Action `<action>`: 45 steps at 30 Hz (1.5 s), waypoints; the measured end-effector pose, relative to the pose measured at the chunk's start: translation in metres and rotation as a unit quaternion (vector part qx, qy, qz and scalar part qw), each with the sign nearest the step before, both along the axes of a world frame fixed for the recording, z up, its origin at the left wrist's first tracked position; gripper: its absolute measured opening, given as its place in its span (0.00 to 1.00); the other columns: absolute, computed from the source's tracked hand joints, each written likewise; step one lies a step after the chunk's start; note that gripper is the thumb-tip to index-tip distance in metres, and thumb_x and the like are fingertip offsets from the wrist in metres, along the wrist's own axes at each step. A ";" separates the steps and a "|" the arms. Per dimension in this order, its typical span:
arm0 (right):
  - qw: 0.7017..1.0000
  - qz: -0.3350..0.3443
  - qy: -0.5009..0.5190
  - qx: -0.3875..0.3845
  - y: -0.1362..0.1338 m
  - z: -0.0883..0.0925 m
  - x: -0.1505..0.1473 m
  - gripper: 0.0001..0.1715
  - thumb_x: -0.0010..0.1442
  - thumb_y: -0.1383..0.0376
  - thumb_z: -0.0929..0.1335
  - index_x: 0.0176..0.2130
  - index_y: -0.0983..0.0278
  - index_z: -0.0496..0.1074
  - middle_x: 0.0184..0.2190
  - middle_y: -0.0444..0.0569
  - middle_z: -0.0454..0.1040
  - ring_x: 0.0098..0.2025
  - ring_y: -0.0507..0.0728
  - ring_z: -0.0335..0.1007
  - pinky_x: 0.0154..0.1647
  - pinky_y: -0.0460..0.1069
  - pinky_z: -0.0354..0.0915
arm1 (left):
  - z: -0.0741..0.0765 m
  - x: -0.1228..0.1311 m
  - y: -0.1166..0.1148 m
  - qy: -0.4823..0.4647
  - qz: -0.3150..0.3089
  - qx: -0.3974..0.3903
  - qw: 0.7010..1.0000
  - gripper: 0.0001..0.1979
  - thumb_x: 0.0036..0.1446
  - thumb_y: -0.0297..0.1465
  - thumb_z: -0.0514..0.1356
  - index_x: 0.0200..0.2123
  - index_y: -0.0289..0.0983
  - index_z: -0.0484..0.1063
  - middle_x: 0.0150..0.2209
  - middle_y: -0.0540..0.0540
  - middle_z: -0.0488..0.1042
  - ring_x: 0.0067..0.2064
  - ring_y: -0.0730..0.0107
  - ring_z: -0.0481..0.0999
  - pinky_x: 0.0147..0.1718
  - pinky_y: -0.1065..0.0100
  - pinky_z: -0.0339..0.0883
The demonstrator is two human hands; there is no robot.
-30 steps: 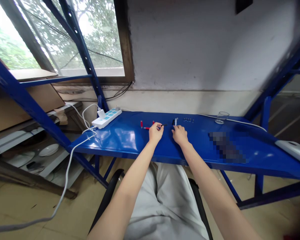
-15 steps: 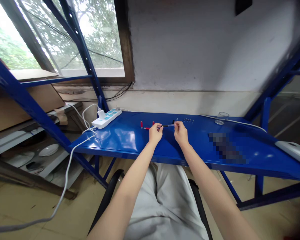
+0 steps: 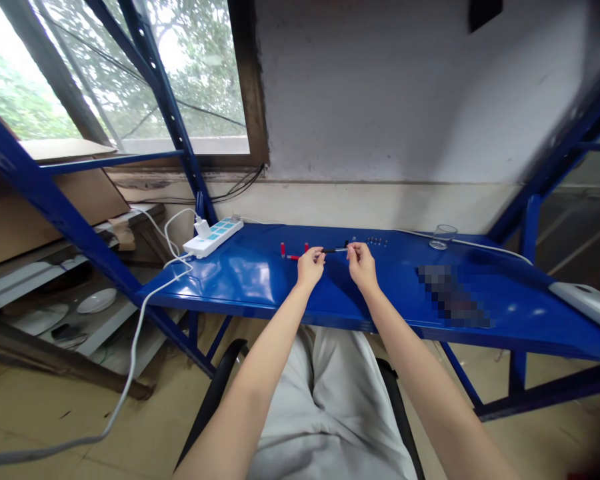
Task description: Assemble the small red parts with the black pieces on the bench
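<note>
Over the middle of the blue table, my left hand point(image 3: 311, 266) pinches one end of a slim pen-like rod point(image 3: 334, 251). The rod lies about level, black toward the left and pale and shiny toward the right. My right hand point(image 3: 362, 265) has its fingertips closed on the pale end; the exact tip is hidden by the fingers. Just behind the right fingertips is a small black piece point(image 3: 347, 243). Beside my left hand stand a red cylinder point(image 3: 283, 248) and another red piece point(image 3: 307, 247), with a red stick point(image 3: 293, 257) lying flat in front of them.
Several tiny metallic pieces point(image 3: 377, 241) sit in rows behind my right hand. A clear glass point(image 3: 443, 237) stands farther right, near a blurred-out dark object point(image 3: 453, 297). At the left are a white power strip point(image 3: 215, 238) and its cable. A white device point(image 3: 587, 303) occupies the right edge.
Both hands stay in nearly the same place on the rod. The right fingers shift slightly at its pale end; nothing else visibly moves.
</note>
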State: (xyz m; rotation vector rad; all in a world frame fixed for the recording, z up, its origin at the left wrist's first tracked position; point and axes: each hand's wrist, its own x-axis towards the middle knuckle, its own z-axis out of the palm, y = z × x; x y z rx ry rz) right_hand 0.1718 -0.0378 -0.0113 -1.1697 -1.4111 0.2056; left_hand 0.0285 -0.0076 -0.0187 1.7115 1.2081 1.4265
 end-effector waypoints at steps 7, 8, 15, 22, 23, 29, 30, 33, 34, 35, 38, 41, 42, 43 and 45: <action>0.998 -0.015 -0.050 -0.030 0.000 -0.002 0.000 0.17 0.62 0.55 0.54 0.39 0.63 0.62 0.26 0.47 0.68 0.28 0.53 0.65 0.32 0.48 0.62 | 0.001 0.003 -0.004 -0.032 -0.066 -0.001 0.997 0.08 0.53 0.25 0.56 0.38 0.32 0.71 0.34 0.41 0.77 0.30 0.72 0.77 0.34 0.69 0.72; 0.997 -0.024 -0.063 -0.035 0.001 -0.003 0.000 0.17 0.62 0.56 0.54 0.40 0.64 0.63 0.26 0.48 0.69 0.28 0.53 0.66 0.33 0.48 0.62 | 0.001 0.004 -0.004 -0.035 -0.074 -0.001 0.997 0.08 0.53 0.25 0.57 0.37 0.32 0.71 0.33 0.41 0.77 0.30 0.72 0.77 0.34 0.68 0.72; 0.976 -0.051 -0.193 -0.085 0.002 -0.010 0.004 0.21 0.61 0.63 0.52 0.49 0.67 0.61 0.34 0.57 0.73 0.36 0.59 0.69 0.38 0.53 0.63 | 0.003 0.006 -0.007 -0.059 -0.099 -0.008 0.993 0.07 0.50 0.27 0.60 0.35 0.32 0.72 0.30 0.43 0.77 0.29 0.72 0.77 0.34 0.68 0.72; 0.967 -0.045 -0.241 -0.067 0.003 -0.014 0.006 0.25 0.55 0.68 0.55 0.53 0.69 0.57 0.35 0.59 0.73 0.37 0.62 0.70 0.36 0.54 0.65 | -0.001 0.006 -0.005 -0.037 -0.103 0.004 0.994 0.08 0.50 0.28 0.60 0.35 0.32 0.72 0.30 0.42 0.77 0.31 0.71 0.77 0.36 0.67 0.72; 0.967 -0.046 -0.241 -0.065 0.003 -0.014 0.006 0.26 0.55 0.69 0.55 0.53 0.69 0.57 0.35 0.58 0.73 0.37 0.61 0.70 0.36 0.54 0.65 | -0.001 0.006 -0.005 -0.034 -0.103 0.006 0.994 0.08 0.50 0.29 0.60 0.36 0.32 0.72 0.31 0.42 0.77 0.31 0.71 0.77 0.36 0.67 0.72; 0.967 -0.041 -0.243 -0.064 0.002 -0.015 0.006 0.26 0.53 0.69 0.56 0.53 0.68 0.57 0.32 0.55 0.73 0.35 0.61 0.70 0.34 0.53 0.65 | -0.003 0.008 -0.003 -0.034 -0.110 0.012 0.993 0.08 0.51 0.28 0.59 0.36 0.32 0.72 0.32 0.42 0.77 0.31 0.71 0.77 0.36 0.68 0.71; 0.967 -0.041 -0.243 -0.063 0.002 -0.014 0.006 0.26 0.52 0.69 0.56 0.52 0.68 0.56 0.31 0.54 0.73 0.35 0.61 0.70 0.34 0.53 0.65 | -0.002 0.008 -0.003 -0.032 -0.111 0.014 0.993 0.08 0.51 0.28 0.59 0.36 0.33 0.72 0.32 0.42 0.77 0.31 0.71 0.77 0.36 0.68 0.71; 0.967 -0.039 -0.243 -0.064 0.000 -0.013 0.006 0.28 0.50 0.69 0.57 0.52 0.68 0.56 0.29 0.52 0.72 0.33 0.60 0.69 0.34 0.52 0.64 | 0.003 0.010 -0.005 -0.003 -0.108 0.038 0.993 0.08 0.52 0.29 0.59 0.37 0.34 0.72 0.32 0.43 0.77 0.32 0.71 0.77 0.37 0.68 0.70; 0.967 -0.035 -0.241 -0.067 0.000 -0.013 0.005 0.28 0.50 0.68 0.58 0.52 0.68 0.56 0.28 0.51 0.71 0.33 0.60 0.69 0.33 0.52 0.64 | 0.006 0.010 -0.005 0.016 -0.104 0.052 0.993 0.08 0.52 0.29 0.58 0.37 0.34 0.72 0.31 0.43 0.77 0.33 0.71 0.77 0.37 0.68 0.70; 0.968 -0.029 -0.238 -0.071 0.000 -0.012 0.005 0.28 0.50 0.68 0.58 0.52 0.67 0.55 0.28 0.51 0.71 0.33 0.60 0.69 0.33 0.52 0.64 | 0.012 0.009 -0.006 0.043 -0.102 0.069 0.991 0.08 0.53 0.30 0.58 0.37 0.35 0.72 0.31 0.44 0.77 0.34 0.70 0.77 0.38 0.68 0.69; 0.973 -0.007 -0.215 -0.084 0.000 -0.012 0.004 0.29 0.50 0.67 0.59 0.52 0.66 0.55 0.27 0.49 0.71 0.32 0.59 0.69 0.31 0.51 0.63 | 0.037 0.007 -0.003 0.158 -0.113 0.119 0.974 0.06 0.53 0.30 0.58 0.34 0.38 0.73 0.30 0.46 0.77 0.35 0.68 0.76 0.39 0.67 0.67; 0.978 -0.010 -0.190 -0.089 0.000 -0.012 0.003 0.28 0.50 0.67 0.58 0.53 0.66 0.55 0.28 0.48 0.71 0.30 0.58 0.69 0.30 0.50 0.62 | 0.069 0.002 0.008 0.260 -0.124 0.147 0.946 0.03 0.49 0.28 0.60 0.29 0.38 0.74 0.29 0.45 0.76 0.35 0.65 0.75 0.42 0.64 0.64; 0.978 -0.014 -0.187 -0.089 0.000 -0.011 0.002 0.28 0.51 0.67 0.58 0.53 0.66 0.55 0.28 0.48 0.71 0.29 0.57 0.69 0.30 0.49 0.62 | 0.078 0.000 0.013 0.281 -0.121 0.147 0.941 0.02 0.48 0.26 0.61 0.27 0.38 0.74 0.29 0.45 0.76 0.35 0.64 0.74 0.43 0.63 0.62; 0.978 -0.017 -0.187 -0.090 -0.001 -0.011 0.002 0.28 0.51 0.67 0.58 0.53 0.66 0.55 0.28 0.48 0.71 0.29 0.57 0.68 0.30 0.49 0.62 | 0.086 -0.001 0.019 0.297 -0.116 0.143 0.937 0.03 0.46 0.25 0.62 0.25 0.38 0.74 0.29 0.45 0.76 0.36 0.64 0.74 0.43 0.63 0.62; 0.977 -0.018 -0.191 -0.090 -0.001 -0.010 0.002 0.28 0.51 0.67 0.58 0.53 0.67 0.55 0.28 0.48 0.71 0.29 0.57 0.68 0.29 0.48 0.61 | 0.096 -0.004 0.031 0.318 -0.119 0.128 0.932 0.04 0.43 0.23 0.62 0.23 0.37 0.73 0.27 0.45 0.75 0.35 0.64 0.73 0.43 0.63 0.61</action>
